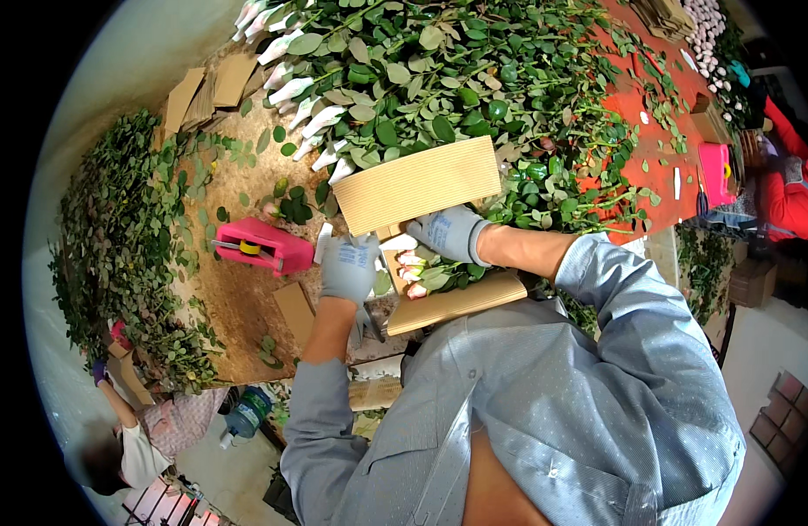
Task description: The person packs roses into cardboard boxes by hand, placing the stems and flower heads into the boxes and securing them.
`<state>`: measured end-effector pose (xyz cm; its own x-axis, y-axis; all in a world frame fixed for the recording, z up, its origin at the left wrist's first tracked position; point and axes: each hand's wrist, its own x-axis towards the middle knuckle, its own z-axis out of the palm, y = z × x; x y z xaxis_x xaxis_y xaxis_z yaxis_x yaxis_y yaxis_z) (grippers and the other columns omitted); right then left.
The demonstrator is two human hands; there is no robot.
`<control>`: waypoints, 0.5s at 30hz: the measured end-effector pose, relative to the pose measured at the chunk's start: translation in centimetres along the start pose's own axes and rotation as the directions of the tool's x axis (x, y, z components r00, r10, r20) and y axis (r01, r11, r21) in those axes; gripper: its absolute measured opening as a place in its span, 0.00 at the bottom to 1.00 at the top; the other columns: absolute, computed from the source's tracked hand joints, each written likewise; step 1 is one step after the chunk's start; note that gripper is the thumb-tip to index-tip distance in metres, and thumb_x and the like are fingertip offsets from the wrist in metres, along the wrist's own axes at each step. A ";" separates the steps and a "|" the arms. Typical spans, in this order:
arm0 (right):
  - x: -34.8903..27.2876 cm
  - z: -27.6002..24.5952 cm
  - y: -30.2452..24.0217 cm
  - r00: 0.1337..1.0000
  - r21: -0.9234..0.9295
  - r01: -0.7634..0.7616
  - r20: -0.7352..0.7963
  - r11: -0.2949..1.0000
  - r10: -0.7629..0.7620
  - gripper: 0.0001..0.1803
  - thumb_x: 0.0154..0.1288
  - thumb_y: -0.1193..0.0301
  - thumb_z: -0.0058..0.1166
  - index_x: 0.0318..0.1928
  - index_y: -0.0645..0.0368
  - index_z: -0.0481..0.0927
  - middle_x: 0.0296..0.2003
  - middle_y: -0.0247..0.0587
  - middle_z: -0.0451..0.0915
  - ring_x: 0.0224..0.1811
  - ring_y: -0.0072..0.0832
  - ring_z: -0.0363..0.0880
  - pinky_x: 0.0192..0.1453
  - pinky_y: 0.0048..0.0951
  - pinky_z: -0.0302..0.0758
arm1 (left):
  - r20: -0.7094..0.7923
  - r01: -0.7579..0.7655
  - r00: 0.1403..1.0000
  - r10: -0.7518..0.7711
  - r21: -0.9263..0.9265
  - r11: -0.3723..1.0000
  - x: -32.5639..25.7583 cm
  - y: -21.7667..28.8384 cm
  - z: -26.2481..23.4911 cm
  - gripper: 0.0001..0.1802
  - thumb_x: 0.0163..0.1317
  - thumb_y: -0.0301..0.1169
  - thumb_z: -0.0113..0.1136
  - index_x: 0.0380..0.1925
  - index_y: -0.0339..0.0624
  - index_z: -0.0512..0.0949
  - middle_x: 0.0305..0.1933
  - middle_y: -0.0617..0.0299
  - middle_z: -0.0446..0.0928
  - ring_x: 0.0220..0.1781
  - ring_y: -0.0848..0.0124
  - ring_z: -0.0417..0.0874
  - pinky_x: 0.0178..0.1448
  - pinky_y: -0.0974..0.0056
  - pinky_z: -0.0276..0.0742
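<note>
My left hand [350,267], in a grey glove, is closed at the lower left corner of a tan corrugated cardboard sheet [419,184], its fingertips partly hidden. A small white strip [323,242] shows beside its fingers. My right hand [450,235], gloved alike, has its fingers bent at the sheet's lower edge, over the stems. Below it, several pink roses [413,272] with green leaves lie between that raised sheet and a second corrugated flap [457,304] against my shirt. Whether both pieces are one sheet I cannot tell.
A pink tape dispenser [262,245] stands left of my hands, near a flat cardboard piece [294,310]. Rose stems with white-sleeved heads [321,121] pile up beyond. Cardboard pieces [213,92] lie far left. Co-workers are at left [145,443] and right [791,197].
</note>
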<state>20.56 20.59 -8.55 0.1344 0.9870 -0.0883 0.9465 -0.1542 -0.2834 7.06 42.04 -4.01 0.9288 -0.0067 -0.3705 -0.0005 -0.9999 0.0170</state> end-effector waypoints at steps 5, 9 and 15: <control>0.3 -3.9 -1.8 0.974 0.080 -0.096 0.212 0.992 0.078 0.22 0.70 0.69 0.52 0.62 0.57 0.74 0.52 0.51 0.82 0.50 0.46 0.86 0.50 0.48 0.82 | 0.178 0.203 0.960 -0.214 0.078 0.976 -2.7 -1.4 -4.3 0.11 0.63 0.36 0.60 0.37 0.43 0.85 0.44 0.53 0.84 0.46 0.55 0.85 0.56 0.50 0.77; 0.3 -3.5 -2.1 0.973 0.023 -0.090 0.216 0.996 0.083 0.22 0.70 0.68 0.52 0.63 0.55 0.73 0.54 0.52 0.82 0.51 0.46 0.86 0.48 0.46 0.83 | 0.025 -0.179 0.979 0.201 -0.356 0.917 -3.8 2.4 -5.8 0.20 0.67 0.39 0.58 0.54 0.41 0.80 0.58 0.50 0.79 0.60 0.50 0.81 0.66 0.48 0.75; 0.3 -4.6 -2.3 0.979 0.098 -0.118 0.179 0.988 0.099 0.20 0.69 0.68 0.53 0.60 0.55 0.77 0.51 0.52 0.84 0.50 0.47 0.87 0.50 0.45 0.83 | 0.027 -0.186 0.973 0.227 -0.486 0.854 -3.2 5.6 -1.8 0.30 0.66 0.34 0.58 0.69 0.42 0.69 0.74 0.54 0.67 0.64 0.46 0.76 0.69 0.49 0.74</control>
<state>19.76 21.50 -3.51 0.1726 0.9427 -0.2854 0.8907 -0.2731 -0.3634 4.77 36.49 -1.10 0.8942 -0.2341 -0.3816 0.0070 -0.8449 0.5348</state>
